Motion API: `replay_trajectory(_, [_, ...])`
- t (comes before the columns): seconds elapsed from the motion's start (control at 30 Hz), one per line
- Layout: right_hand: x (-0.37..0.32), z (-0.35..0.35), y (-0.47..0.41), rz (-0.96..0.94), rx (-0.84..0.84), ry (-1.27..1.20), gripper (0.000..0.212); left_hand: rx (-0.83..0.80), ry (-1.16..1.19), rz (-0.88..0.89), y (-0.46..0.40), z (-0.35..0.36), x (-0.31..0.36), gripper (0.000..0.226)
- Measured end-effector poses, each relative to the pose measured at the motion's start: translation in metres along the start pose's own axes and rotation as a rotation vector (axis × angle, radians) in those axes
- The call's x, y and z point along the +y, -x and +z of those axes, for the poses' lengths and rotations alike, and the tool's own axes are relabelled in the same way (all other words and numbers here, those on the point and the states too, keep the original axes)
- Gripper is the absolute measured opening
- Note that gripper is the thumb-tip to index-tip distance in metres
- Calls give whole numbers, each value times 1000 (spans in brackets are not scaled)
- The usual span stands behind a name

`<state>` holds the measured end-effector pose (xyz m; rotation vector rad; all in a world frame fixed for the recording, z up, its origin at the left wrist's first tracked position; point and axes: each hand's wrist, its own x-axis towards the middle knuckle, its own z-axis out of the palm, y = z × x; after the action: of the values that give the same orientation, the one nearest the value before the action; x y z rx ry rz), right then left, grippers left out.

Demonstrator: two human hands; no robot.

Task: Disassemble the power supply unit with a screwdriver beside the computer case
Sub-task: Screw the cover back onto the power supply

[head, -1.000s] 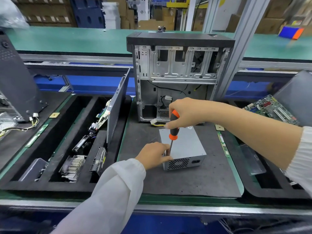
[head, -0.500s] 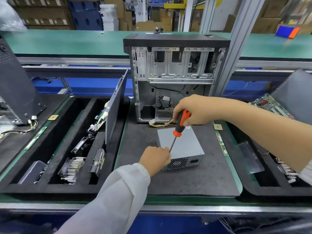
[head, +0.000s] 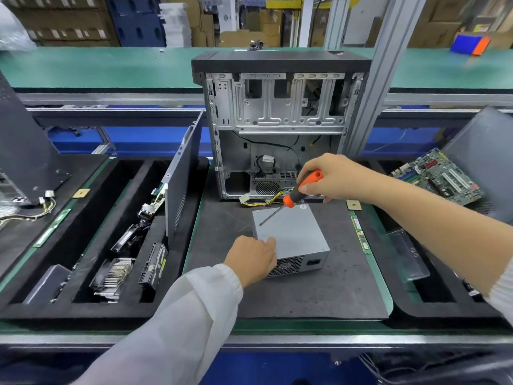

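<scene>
A grey metal power supply unit (head: pixel 294 234) lies on the black foam mat (head: pixel 319 290) in front of the open computer case (head: pixel 280 123). Its yellow and black cables run back toward the case. My left hand (head: pixel 254 258) grips the unit's near left corner, fingers curled over the top edge. My right hand (head: pixel 330 177) holds an orange and black screwdriver (head: pixel 301 188) tilted above the unit. The shaft slants down to the left, its tip hovering over the unit's far left top edge.
A black foam tray (head: pixel 91 304) on the left holds a heatsink, a drive and boards, with a case side panel (head: pixel 183 176) standing in it. A motherboard (head: pixel 441 176) lies at right. A small chip (head: pixel 354 204) and memory sticks (head: pixel 359 232) sit on the mat's right edge.
My right hand has lifted the screwdriver off the unit's near left corner and swung it up and to the right. My left hand stays on that corner.
</scene>
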<state>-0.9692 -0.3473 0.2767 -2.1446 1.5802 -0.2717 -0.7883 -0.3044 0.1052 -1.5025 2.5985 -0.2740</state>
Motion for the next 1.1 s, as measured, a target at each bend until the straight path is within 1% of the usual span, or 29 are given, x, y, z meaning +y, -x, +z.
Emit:
replay_trajectory(0.07, [9, 7, -2, 44, 25, -98, 10, 5, 13, 31, -1, 2, -1, 13])
replay_trajectory(0.23, [32, 28, -7, 162, 64, -432, 9, -38, -19, 95, -3, 4, -6, 7])
replay_trajectory(0.4, [54, 53, -7, 293, 29, -773, 14, -72, -40, 58, -3, 4, -4, 3])
replay_trajectory(0.5, [63, 67, -6, 372, -17, -924, 16, -97, -55, 22, -4, 3, 2, 13])
replay_trajectory(0.6, [71, 78, -4, 410, -36, -1083, 22, -126, -85, -10, -2, 4, 4, 22])
replay_trajectory(0.63, [74, 82, -4, 415, -32, -1116, 23, -121, -100, -15, -2, 3, 4, 22])
replay_trajectory(0.7, [78, 88, -4, 420, -30, -1159, 22, -109, -122, -33, -2, 3, 3, 12])
replay_trajectory(0.77, [79, 92, -4, 422, -27, -1189, 20, -41, -109, -54, -3, 3, 1, 29])
replay_trajectory(0.8, [80, 94, -4, 420, -25, -1201, 19, -14, -104, -38, -3, 5, -1, 33])
replay_trajectory(0.87, [81, 96, -4, 418, -19, -1233, 19, 10, -87, 33, -1, 6, -4, 26])
replay_trajectory(1.0, [82, 102, -3, 435, -25, -1304, 21, -52, -75, 152, -2, 3, -10, 12])
replay_trajectory(1.1, [82, 106, -2, 447, -27, -1324, 21, -71, -107, 160, -6, 0, -10, 7])
